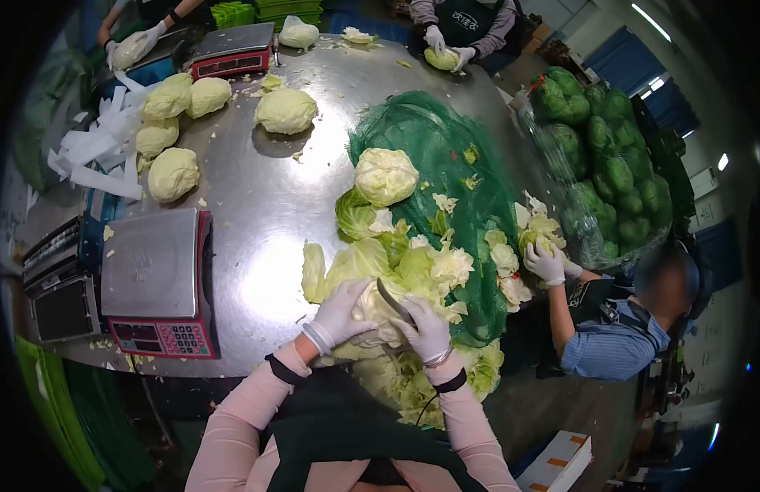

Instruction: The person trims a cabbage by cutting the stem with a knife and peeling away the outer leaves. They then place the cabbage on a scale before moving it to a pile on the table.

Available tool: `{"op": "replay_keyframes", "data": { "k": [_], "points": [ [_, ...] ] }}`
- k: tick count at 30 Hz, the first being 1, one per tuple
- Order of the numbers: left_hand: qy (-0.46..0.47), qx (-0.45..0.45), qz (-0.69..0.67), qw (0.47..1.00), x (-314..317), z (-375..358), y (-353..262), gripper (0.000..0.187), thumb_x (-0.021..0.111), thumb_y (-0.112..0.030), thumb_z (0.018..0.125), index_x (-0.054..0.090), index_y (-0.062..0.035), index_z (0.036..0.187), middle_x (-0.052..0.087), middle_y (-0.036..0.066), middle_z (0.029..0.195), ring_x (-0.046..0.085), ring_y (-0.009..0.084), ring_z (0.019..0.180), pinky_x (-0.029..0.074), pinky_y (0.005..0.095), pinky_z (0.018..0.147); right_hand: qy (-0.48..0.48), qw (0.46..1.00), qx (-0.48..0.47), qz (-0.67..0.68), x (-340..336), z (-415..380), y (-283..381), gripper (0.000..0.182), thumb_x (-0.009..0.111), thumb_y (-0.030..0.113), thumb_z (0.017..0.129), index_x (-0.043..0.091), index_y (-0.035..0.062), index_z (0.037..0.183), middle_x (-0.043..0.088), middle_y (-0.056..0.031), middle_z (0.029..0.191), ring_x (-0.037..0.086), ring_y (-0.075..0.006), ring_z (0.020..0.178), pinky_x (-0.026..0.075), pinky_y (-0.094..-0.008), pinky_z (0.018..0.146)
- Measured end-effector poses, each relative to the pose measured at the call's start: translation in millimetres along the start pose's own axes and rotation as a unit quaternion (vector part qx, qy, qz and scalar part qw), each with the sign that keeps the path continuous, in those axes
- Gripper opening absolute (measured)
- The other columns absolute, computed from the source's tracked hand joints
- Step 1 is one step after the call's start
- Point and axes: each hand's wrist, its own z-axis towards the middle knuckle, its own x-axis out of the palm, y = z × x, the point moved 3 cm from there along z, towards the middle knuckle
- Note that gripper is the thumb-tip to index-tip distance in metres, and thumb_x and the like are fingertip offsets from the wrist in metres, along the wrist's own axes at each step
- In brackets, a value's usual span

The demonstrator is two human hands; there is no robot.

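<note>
Your left hand point(341, 312) lies cupped over the cabbage point(378, 316) at the near edge of the counter point(257, 213), fingers curled against its pale side to steady it. Your right hand point(427, 328) is wrapped around the handle of the knife point(394, 302), whose blade slants up and away over the top of the head. Both hands wear white gloves.

That cabbage sits just beside the near end of the green net point(445, 156), in a heap of trimmed leaves point(413, 262); another peeled head point(385, 175) rests on the net, farther from you. Keep your left fingers tucked behind the blade's path and press the head down, since the loose leaves under it could probably let it roll. Draw the knife away from the holding hand, taking only the outer leaf, and turn the head rather than reaching around it.

Beyond the net, on its right side, a co-worker's gloved hand point(546, 262) holds another cabbage, so keep the blade's swing clear of that side. The scale point(154, 283) stands well to the left of the net, with peeled heads farther back.
</note>
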Motion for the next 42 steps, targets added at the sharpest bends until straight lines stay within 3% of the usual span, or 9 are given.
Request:
{"op": "replay_keyframes", "data": {
  "k": [3,8,9,11,14,16,21,37,42],
  "points": [
    [0.036,-0.011,-0.045,0.998,-8,-3,2,0.083,0.076,-0.033,0.065,0.035,-0.0114,0.135,0.044,0.018,0.122,0.045,0.0353,0.112,0.038,0.0394,0.095,-0.007,0.998,-0.005,0.058,-10,13,-7,0.020,0.063,0.013,0.076,0.060,0.0093,0.095,0.061,-0.0098,0.079,0.061,-0.0255,0.067,0.049,-0.0324,0.058],
    [0.045,0.027,-0.062,0.997,-29,-30,-3,0.084,0.078,-0.028,0.064,0.035,-0.0126,0.135,0.039,0.018,0.132,0.040,0.0338,0.120,0.034,0.0387,0.101,-0.083,0.880,0.313,0.347,-13,27,-62,0.020,0.057,0.021,0.088,0.059,0.0016,0.083,0.052,0.0041,0.059,0.046,-0.0036,0.044,0.036,-0.0193,0.042],
    [0.045,0.034,-0.060,0.997,-32,-40,-2,0.084,0.078,-0.025,0.064,0.036,-0.0131,0.135,0.037,0.018,0.135,0.038,0.0335,0.124,0.033,0.0387,0.103,-0.033,0.871,0.360,0.334,-13,25,-81,0.022,0.062,0.020,0.084,0.059,0.0004,0.094,0.060,-0.0038,0.072,0.057,-0.0117,0.058,0.044,-0.0229,0.054],
    [0.023,0.044,-0.067,0.997,-34,-62,8,0.083,0.079,-0.023,0.063,0.036,-0.0128,0.133,0.037,0.018,0.135,0.038,0.0342,0.124,0.034,0.0394,0.102,-0.102,0.985,0.139,0.004,-17,22,-81,0.040,0.068,0.021,0.077,0.056,0.0001,0.109,0.063,-0.0121,0.097,0.061,-0.0212,0.084,0.047,-0.0286,0.074],
    [-0.020,0.062,-0.065,0.996,-34,-96,24,0.081,0.081,-0.019,0.061,0.037,-0.0118,0.129,0.040,0.019,0.133,0.042,0.0361,0.121,0.037,0.0408,0.100,0.097,0.957,0.205,0.180,-32,13,-26,0.059,0.073,0.023,0.070,0.051,0.0022,0.121,0.057,-0.0150,0.115,0.054,-0.0266,0.104,0.042,-0.0327,0.089],
    [-0.039,0.078,-0.020,0.996,-43,-106,22,0.079,0.082,-0.016,0.059,0.035,-0.0102,0.123,0.045,0.021,0.127,0.048,0.0380,0.115,0.042,0.0421,0.095,0.232,0.931,0.178,0.218,-28,-2,19,0.074,0.080,0.020,0.059,0.050,0.0081,0.126,0.055,-0.0081,0.120,0.056,-0.0172,0.096,0.045,-0.0278,0.081],
    [-0.046,0.062,0.000,0.997,-34,-130,35,0.075,0.079,-0.013,0.064,0.035,-0.0100,0.124,0.044,0.022,0.128,0.047,0.0384,0.117,0.041,0.0422,0.096,0.202,0.972,-0.074,0.091,17,-49,84,0.074,0.077,0.028,0.065,0.044,0.0156,0.131,0.052,-0.0119,0.117,0.063,-0.0271,0.077,0.051,-0.0315,0.060],
    [0.077,0.043,-0.014,0.996,-50,-106,25,0.083,0.075,-0.004,0.065,0.033,-0.0119,0.135,0.035,0.019,0.138,0.038,0.0349,0.126,0.036,0.0380,0.101,0.343,0.926,-0.144,0.056,16,-27,65,0.061,0.063,0.015,0.074,0.040,0.0192,0.130,0.059,-0.0089,0.092,0.059,-0.0297,0.062,0.048,-0.0366,0.050],
    [0.055,0.054,-0.036,0.996,-50,-111,37,0.080,0.075,-0.003,0.066,0.034,-0.0109,0.134,0.039,0.019,0.136,0.041,0.0350,0.123,0.037,0.0381,0.101,0.218,0.952,0.099,0.190,-11,31,-8,0.042,0.054,0.002,0.073,0.058,0.0107,0.114,0.065,-0.0109,0.088,0.061,-0.0257,0.067,0.050,-0.0320,0.062]
  ]
}}
